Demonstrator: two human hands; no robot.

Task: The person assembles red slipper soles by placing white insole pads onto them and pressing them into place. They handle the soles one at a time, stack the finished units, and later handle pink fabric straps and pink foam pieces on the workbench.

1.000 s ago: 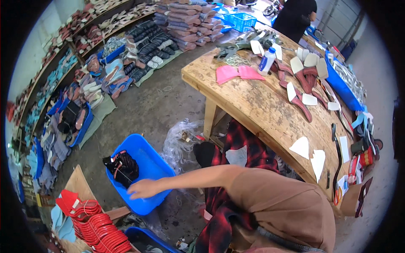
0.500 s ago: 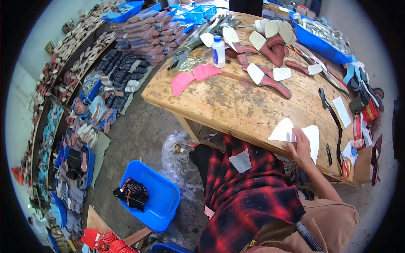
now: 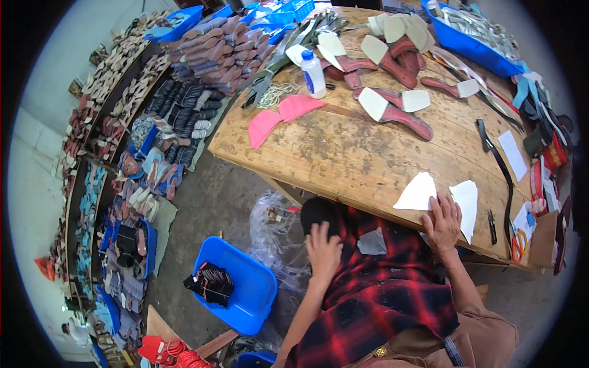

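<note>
My right hand (image 3: pixel 443 224) lies palm down at the near edge of the wooden table, fingers stretched out. Its fingertips are by two white cut pieces: a pointed white piece (image 3: pixel 417 192) on its left and a longer white piece (image 3: pixel 467 211) on its right. Nothing is gripped in it. My left hand (image 3: pixel 323 253) hovers over my lap, fingers spread and holding nothing. A small grey scrap (image 3: pixel 372 243) rests on my red and black checked apron (image 3: pixel 392 288). Right of the white pieces lies a slim black tool (image 3: pixel 492 227).
The wooden table (image 3: pixel 294 165) carries pink cut pieces (image 3: pixel 302 107), a white bottle (image 3: pixel 313 78), reddish insoles (image 3: pixel 410 124) with white ends, a black strap (image 3: pixel 500 162) and orange-handled scissors (image 3: pixel 519 245). A blue tub (image 3: pixel 257 294) stands on the floor. Shoe parts fill the left shelves.
My left hand has come into view over my lap. My right hand has drawn slightly back, its fingers now flatter and more spread. The view has shifted a little.
</note>
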